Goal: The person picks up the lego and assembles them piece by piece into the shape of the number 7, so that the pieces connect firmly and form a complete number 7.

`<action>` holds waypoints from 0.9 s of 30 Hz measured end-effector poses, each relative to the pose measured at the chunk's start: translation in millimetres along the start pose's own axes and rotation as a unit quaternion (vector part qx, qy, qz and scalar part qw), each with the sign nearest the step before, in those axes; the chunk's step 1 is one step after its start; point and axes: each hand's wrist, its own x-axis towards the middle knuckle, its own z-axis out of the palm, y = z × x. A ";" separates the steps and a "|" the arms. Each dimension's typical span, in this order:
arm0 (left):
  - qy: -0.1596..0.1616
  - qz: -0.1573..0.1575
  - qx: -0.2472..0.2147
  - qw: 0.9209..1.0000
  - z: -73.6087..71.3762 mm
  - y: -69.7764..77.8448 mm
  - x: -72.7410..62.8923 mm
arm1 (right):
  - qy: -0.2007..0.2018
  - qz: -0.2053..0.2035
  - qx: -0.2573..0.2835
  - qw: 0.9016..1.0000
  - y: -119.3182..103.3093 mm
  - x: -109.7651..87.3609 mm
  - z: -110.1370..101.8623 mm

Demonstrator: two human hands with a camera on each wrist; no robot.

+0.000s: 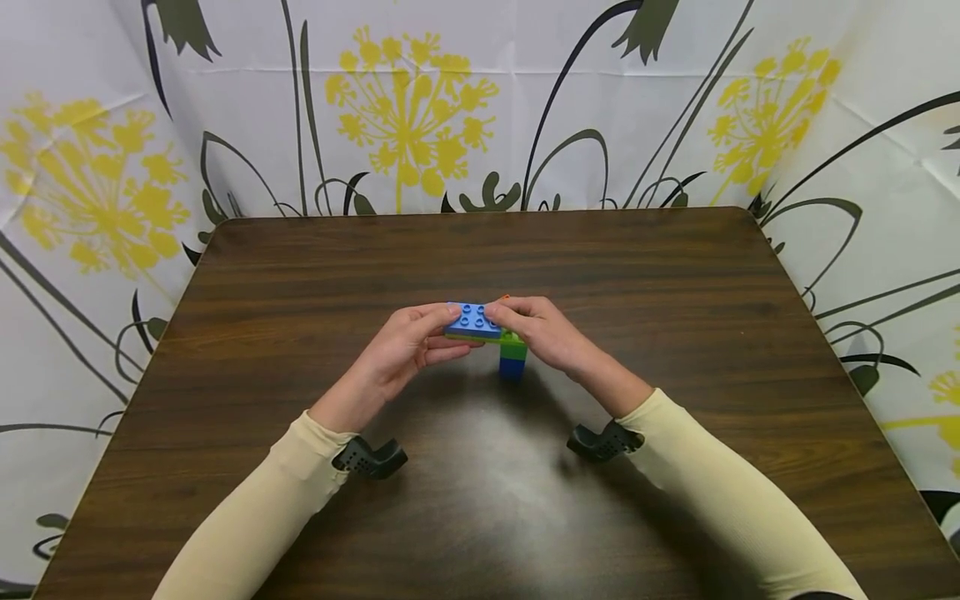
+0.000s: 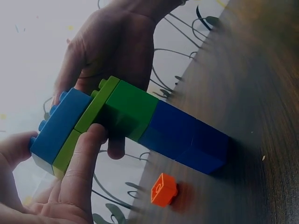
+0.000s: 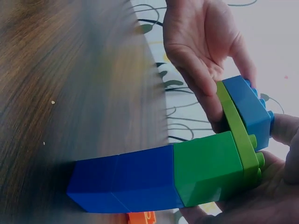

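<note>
A tower of toy building bricks stands upright on the table: dark blue bricks (image 3: 140,179) at the bottom, a green brick (image 3: 205,170) above them, then a thin lime plate (image 3: 238,130). A light blue brick (image 1: 474,322) sits on the plate's overhanging left part. My left hand (image 1: 408,342) pinches this overhang, thumb on top of the light blue brick and fingers beneath the plate. My right hand (image 1: 551,333) holds the tower's top from the right, its thumb on the light blue brick's studs and its fingers behind the green brick, partly hidden.
A small orange brick (image 2: 163,190) lies on the dark wooden table (image 1: 315,267) behind the tower, mostly hidden in the head view. A white curtain (image 1: 510,100) with yellow flowers hangs beyond the table's far edge.
</note>
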 end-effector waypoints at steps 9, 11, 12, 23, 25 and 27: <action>0.005 -0.004 -0.011 1.000 2.0 0.4 -3.8 | -0.004 -0.013 0.007 1.000 -1.1 -1.3 1.5; 0.009 -0.004 -0.010 1.000 2.4 0.6 -4.5 | -0.007 -0.016 0.008 1.000 -1.6 -1.5 1.3; 0.011 -0.005 -0.009 1.000 2.7 0.5 -4.6 | -0.008 -0.017 0.008 1.000 -1.8 -1.6 1.1; 0.017 -0.014 -0.015 1.000 0.8 -2.0 -6.5 | 0.036 -0.018 0.009 0.999 13.3 9.7 -6.0; 0.017 -0.022 -0.023 0.999 -0.1 -2.1 -7.8 | 0.072 -0.022 -0.003 0.997 22.5 15.3 -10.4; 0.016 -0.027 -0.030 0.999 -0.7 -2.1 -8.8 | 0.106 -0.023 -0.049 0.993 33.7 20.9 -15.1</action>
